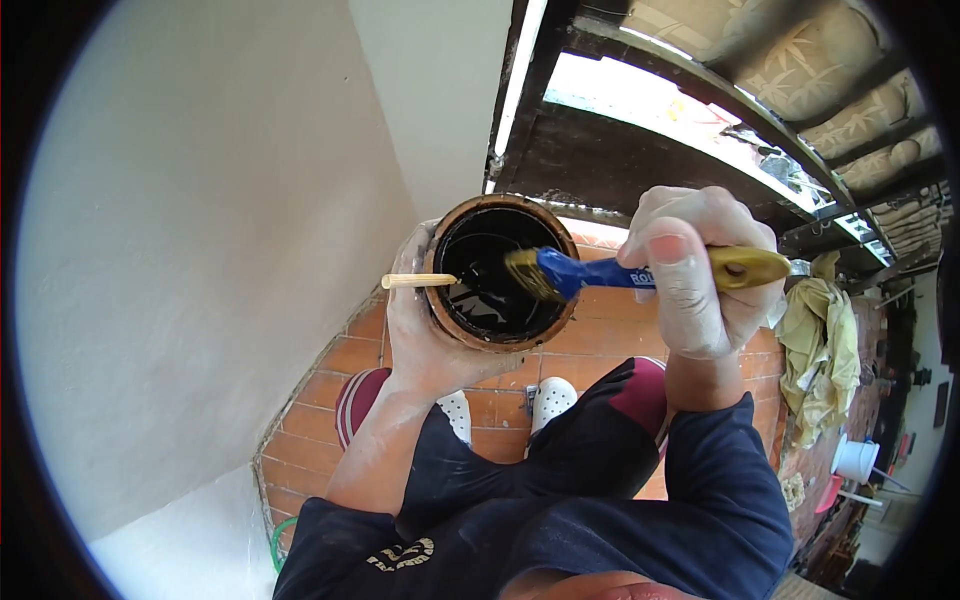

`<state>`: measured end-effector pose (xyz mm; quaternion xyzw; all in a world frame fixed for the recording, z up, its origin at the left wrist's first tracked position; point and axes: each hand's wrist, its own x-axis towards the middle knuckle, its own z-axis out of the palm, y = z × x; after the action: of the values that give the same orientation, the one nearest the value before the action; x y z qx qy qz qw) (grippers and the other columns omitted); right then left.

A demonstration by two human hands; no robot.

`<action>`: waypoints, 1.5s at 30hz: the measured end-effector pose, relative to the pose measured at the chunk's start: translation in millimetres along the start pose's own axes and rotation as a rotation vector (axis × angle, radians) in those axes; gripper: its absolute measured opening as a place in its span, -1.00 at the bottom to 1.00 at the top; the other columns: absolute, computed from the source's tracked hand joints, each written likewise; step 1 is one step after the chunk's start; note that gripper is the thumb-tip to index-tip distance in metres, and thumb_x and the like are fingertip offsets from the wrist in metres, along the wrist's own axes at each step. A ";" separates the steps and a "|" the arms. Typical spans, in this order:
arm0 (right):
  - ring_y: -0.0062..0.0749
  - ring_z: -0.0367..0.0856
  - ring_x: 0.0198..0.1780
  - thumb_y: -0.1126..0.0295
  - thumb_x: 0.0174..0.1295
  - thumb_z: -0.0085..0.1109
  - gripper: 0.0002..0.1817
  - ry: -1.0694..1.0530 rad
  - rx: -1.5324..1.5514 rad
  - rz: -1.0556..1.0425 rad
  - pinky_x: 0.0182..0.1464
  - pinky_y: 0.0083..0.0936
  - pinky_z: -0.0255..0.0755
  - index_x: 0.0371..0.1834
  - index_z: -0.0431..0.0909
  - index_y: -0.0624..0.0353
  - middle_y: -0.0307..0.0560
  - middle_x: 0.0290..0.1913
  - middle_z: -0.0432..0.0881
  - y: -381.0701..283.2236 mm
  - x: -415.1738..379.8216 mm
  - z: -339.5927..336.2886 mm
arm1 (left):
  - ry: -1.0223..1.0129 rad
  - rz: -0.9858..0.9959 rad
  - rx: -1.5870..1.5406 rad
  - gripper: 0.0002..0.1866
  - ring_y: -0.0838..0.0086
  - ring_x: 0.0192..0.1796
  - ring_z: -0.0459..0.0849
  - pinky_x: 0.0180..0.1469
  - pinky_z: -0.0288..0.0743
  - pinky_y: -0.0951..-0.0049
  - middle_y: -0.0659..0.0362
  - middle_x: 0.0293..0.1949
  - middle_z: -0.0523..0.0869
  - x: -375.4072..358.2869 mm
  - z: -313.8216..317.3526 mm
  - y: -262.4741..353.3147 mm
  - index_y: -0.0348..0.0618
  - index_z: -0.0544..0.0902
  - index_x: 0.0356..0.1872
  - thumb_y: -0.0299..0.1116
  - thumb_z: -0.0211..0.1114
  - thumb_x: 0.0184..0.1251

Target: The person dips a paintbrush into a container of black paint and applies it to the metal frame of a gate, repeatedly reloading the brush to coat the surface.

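Note:
My left hand (420, 335) wraps round the outside of a brown round pot (505, 345) and holds it up in front of me. Dark, glossy paint (480, 250) lies inside. A thin wooden stick (405, 282) leans over the pot's left rim, its inner end in the pot. My right hand (700, 270) grips a paintbrush (600, 272) with a blue ferrule area and a yellowish handle end. The brush's bristles (530, 275) point left, over the pot's opening near its right rim.
A pale plastered wall (220, 200) rises on the left. Orange tiles (350, 362) cover the floor under my white clogs (553, 400). Dark wooden beams (620, 150) run along the upper right. A yellowish cloth (820, 350) and a white bucket (855, 458) are at the right.

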<state>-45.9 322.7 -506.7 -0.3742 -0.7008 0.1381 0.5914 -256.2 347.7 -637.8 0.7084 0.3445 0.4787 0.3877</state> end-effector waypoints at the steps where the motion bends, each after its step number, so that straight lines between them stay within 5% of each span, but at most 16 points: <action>1: -0.50 0.71 -0.53 0.54 0.27 0.47 -0.90 0.026 0.005 -0.027 -0.45 -0.63 0.51 -0.35 0.74 0.33 -0.09 -0.50 0.75 0.4 0.3 -0.1 | 0.005 -0.009 -0.020 0.28 0.15 0.28 0.64 0.38 0.49 0.15 -0.08 0.24 0.57 0.0 0.2 -0.1 -0.39 0.29 0.43 -0.19 0.87 -0.44; 12: -0.35 0.75 -0.49 0.54 0.29 0.43 -0.92 -0.116 -0.040 -0.023 -0.44 -0.52 0.56 -0.30 0.74 0.33 -0.04 -0.45 0.76 -4.9 6.9 -5.9 | -0.006 -0.037 0.026 0.36 0.11 0.30 0.64 0.40 0.49 0.15 -0.10 0.27 0.57 -6.6 -1.9 -10.5 -0.44 0.22 0.49 -0.18 0.86 -0.47; 26: -0.38 0.69 -0.57 0.42 0.35 0.43 -0.87 -0.101 -0.125 -0.059 -0.52 -0.51 0.47 -0.31 0.71 0.22 -0.11 -0.53 0.70 -5.1 6.9 -6.2 | -0.011 -0.120 -0.142 0.28 0.26 0.28 0.65 0.35 0.57 0.25 0.00 0.27 0.57 -4.4 -3.6 -3.9 -0.31 0.27 0.48 -0.22 0.85 -0.39; 31: -0.37 0.66 -0.60 0.40 0.37 0.41 -0.84 0.051 -0.053 -0.127 -0.56 -0.49 0.44 -0.36 0.68 0.20 -0.11 -0.57 0.67 1.6 3.9 1.7 | 0.014 -0.117 -0.150 0.26 0.27 0.26 0.66 0.33 0.59 0.26 0.01 0.26 0.58 -8.4 -2.8 -8.5 -0.30 0.29 0.47 -0.24 0.85 -0.39; 37: -0.41 0.69 -0.58 0.43 0.36 0.41 -0.88 -0.091 -0.131 -0.066 -0.53 -0.53 0.48 -0.31 0.72 0.24 -0.11 -0.54 0.71 -2.3 5.2 -4.3 | -0.002 -0.129 -0.094 0.27 0.26 0.29 0.65 0.35 0.59 0.26 0.00 0.26 0.57 -7.8 -4.7 -5.6 -0.30 0.28 0.48 -0.24 0.85 -0.40; 45: -0.43 0.72 -0.55 0.47 0.37 0.40 -0.88 0.045 -0.070 0.021 -0.50 -0.56 0.50 -0.31 0.72 0.28 -0.11 -0.54 0.71 -5.4 0.7 -3.6 | 0.002 -0.105 -0.060 0.26 0.25 0.26 0.65 0.36 0.57 0.24 0.00 0.26 0.57 -5.2 -1.9 -6.4 -0.31 0.27 0.47 -0.22 0.83 -0.38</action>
<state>-44.5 318.6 -501.8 -0.4051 -0.6879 0.1113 0.5919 -260.4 346.5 -645.1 0.6768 0.3671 0.4684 0.4333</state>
